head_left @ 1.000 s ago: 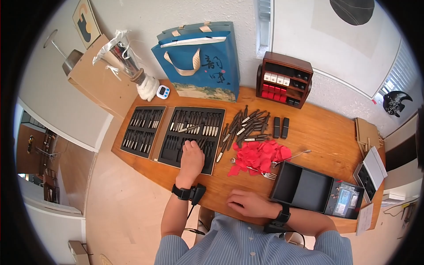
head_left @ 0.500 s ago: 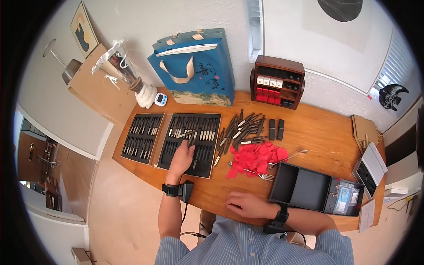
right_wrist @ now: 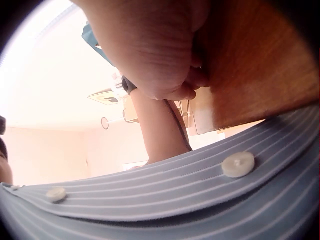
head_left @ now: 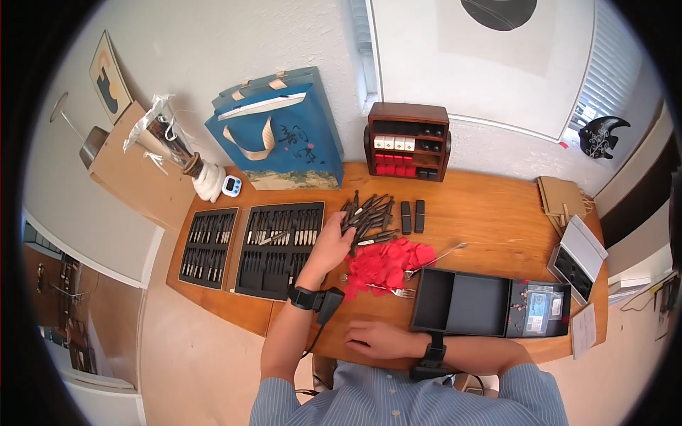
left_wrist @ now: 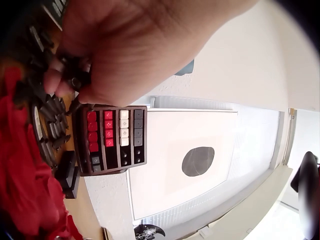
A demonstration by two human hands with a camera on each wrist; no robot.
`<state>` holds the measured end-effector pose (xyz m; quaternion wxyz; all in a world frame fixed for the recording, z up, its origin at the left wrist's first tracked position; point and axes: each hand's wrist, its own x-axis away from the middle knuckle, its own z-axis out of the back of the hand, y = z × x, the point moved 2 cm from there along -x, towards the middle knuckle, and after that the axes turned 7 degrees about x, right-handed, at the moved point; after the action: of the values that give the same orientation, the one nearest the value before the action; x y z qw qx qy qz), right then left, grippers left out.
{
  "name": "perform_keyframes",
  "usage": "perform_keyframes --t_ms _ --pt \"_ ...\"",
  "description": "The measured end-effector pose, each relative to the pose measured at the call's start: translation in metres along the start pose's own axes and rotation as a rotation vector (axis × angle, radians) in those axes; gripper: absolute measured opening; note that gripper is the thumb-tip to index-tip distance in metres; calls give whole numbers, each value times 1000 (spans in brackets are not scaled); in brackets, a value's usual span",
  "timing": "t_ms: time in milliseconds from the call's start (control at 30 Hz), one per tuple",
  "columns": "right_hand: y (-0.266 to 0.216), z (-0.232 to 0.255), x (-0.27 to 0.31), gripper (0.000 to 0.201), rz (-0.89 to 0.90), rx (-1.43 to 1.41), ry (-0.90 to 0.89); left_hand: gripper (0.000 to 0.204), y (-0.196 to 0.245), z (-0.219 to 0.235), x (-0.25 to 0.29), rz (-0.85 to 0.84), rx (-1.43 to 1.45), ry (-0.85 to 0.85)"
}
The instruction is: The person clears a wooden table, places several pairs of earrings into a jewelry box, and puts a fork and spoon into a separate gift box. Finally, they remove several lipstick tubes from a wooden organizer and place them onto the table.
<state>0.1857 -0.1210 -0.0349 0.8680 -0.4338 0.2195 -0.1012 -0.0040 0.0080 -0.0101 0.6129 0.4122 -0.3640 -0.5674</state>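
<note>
My left hand (head_left: 334,243) is at the near left side of a loose pile of slim dark sticks (head_left: 373,216), some with silvery parts. In the left wrist view its curled fingers and thumb pinch a slim dark stick (left_wrist: 76,80), mostly hidden by the hand. To the left lies an opened two-part case, its left tray (head_left: 206,246) and right tray (head_left: 259,285) lined in black, with similar sticks set in rows. My right hand (head_left: 376,339) rests at the table's front edge, fingers loosely bent, holding nothing.
Red petals (head_left: 383,266) lie beside the pile, with a fork (head_left: 403,292) under them. Right of these sit a black compartment box (head_left: 479,305) and two black blocks (head_left: 419,216). Behind stand a blue gift bag (head_left: 284,153) and a small wooden shelf (head_left: 408,142).
My left hand has moved right, from over the right tray of the case to the pile of dark sticks. The right hand stays at the table edge. The head view has shifted.
</note>
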Motion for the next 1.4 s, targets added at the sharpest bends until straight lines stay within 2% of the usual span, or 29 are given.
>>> perform_keyframes --t_ms 67,200,300,367,467,533,600,667,800,900,967,1000,1067,1200,1267,1300,1367,1400 --pt "-1 0 0 13 3 13 -16 49 19 -7 4 -66 6 -7" --pt "-3 2 0 13 -14 17 -30 47 30 -3 15 -173 -122 39" --pt "-2 1 0 13 -12 -3 -32 41 21 30 37 -286 -338 209" --pt "-1 -1 -1 13 0 -20 -36 34 8 59 58 -228 -482 331" --pt "-2 -1 -2 13 -11 -80 -1 25 -24 98 92 -14 -645 486" --pt "-2 -1 -1 13 -32 -78 -18 28 -31 109 110 143 -650 458" --pt "-4 1 -1 13 -37 -79 -26 30 -33 112 120 200 -603 436" --pt "-6 3 -2 13 -48 -73 -30 34 -30 103 124 113 -664 318" --pt "-7 6 -2 13 -44 -45 -15 35 -28 91 117 80 -700 293" --pt "-5 3 -1 13 -36 -36 -4 33 -18 81 111 73 -831 227" --pt "-4 2 0 14 -38 -32 6 27 -15 76 107 74 -1012 140" --pt "-2 1 0 14 -30 -22 -2 27 -21 73 104 65 -1012 134" --pt "0 -1 0 15 -27 -10 1 17 -33 68 101 19 -1306 147" --pt "1 -2 0 15 5 -16 23 12 -31 77 102 -38 -1271 122" --pt "0 -3 0 14 5 -22 35 16 -21 87 102 64 -1143 23" --pt "0 -2 0 14 -1 -18 23 16 -13 87 101 56 -1150 18" --pt "0 -2 0 13 -10 -15 16 27 6 80 96 -28 -914 139" --pt "-1 -2 0 13 -4 -22 23 27 11 74 90 -33 -915 135"
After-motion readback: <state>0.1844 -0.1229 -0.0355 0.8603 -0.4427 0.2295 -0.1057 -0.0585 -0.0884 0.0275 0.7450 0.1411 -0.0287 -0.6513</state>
